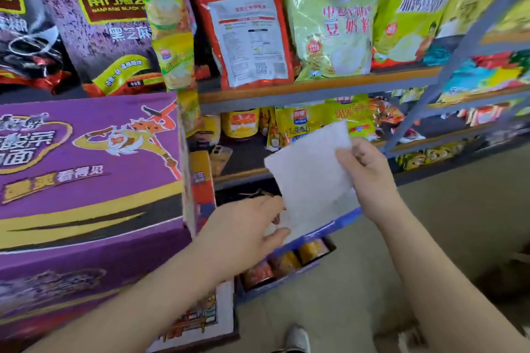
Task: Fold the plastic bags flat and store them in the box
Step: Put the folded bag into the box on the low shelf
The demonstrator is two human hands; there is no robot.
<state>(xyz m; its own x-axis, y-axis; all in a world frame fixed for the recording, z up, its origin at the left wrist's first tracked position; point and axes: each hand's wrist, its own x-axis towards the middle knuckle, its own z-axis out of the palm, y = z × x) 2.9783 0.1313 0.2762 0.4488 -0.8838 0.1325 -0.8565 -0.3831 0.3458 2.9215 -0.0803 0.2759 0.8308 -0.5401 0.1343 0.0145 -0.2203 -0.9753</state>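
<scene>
A white plastic bag (311, 178), folded into a flat rectangle, hangs in the air in front of the lower shelf. My right hand (364, 169) pinches its upper right corner between thumb and fingers. My left hand (246, 229) grips the bag's lower left edge, thumb underneath. A large purple cardboard box (86, 180) printed with a cartoon monkey fills the left side, its top shut. Just below the bag sits a blue box (329, 226) of canned goods on the floor.
Metal shelves (315, 89) hold packed food bags at the back and right. Yellow cans (241, 123) stand on the lower shelf. A printed carton (200, 321) lies by the purple box. My shoe (296, 338) rests on the beige floor.
</scene>
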